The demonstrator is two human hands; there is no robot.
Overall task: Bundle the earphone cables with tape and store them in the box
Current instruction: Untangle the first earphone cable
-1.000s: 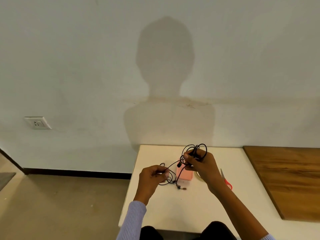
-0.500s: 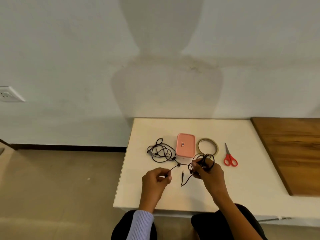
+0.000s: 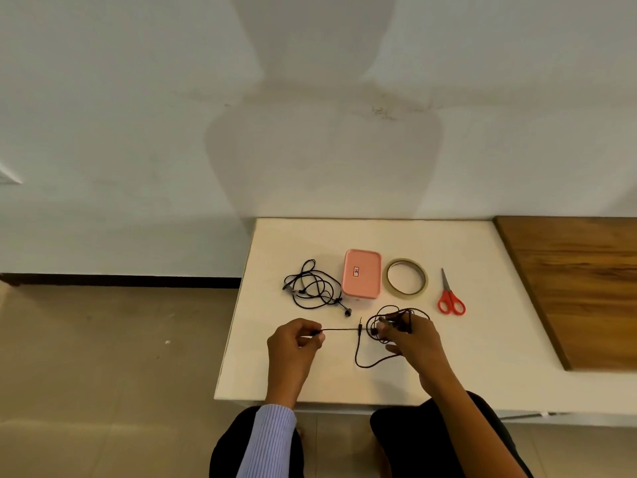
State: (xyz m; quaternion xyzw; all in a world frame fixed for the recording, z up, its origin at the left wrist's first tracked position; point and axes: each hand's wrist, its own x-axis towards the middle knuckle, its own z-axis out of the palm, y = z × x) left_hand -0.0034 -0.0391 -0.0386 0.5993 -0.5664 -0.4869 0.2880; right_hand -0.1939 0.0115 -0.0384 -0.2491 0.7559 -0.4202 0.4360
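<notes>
A black earphone cable [image 3: 358, 353] stretches between my two hands above the white table [image 3: 482, 339]. My left hand [image 3: 294, 343] pinches one end of it. My right hand [image 3: 412, 338] holds the rest as a coil of loops around its fingers, with a slack loop hanging below. A second black earphone cable [image 3: 312, 286] lies tangled on the table, left of the closed pink box [image 3: 362, 274]. A roll of clear tape [image 3: 406, 279] lies flat to the right of the box.
Red-handled scissors [image 3: 450, 296] lie right of the tape. A brown wooden board [image 3: 579, 281] covers the table's right side. The table's left edge drops to a tiled floor [image 3: 103, 357], and a white wall stands behind.
The view has tilted down, so the table and its items now show fully. My hands have drawn apart and the cable between them is pulled straighter.
</notes>
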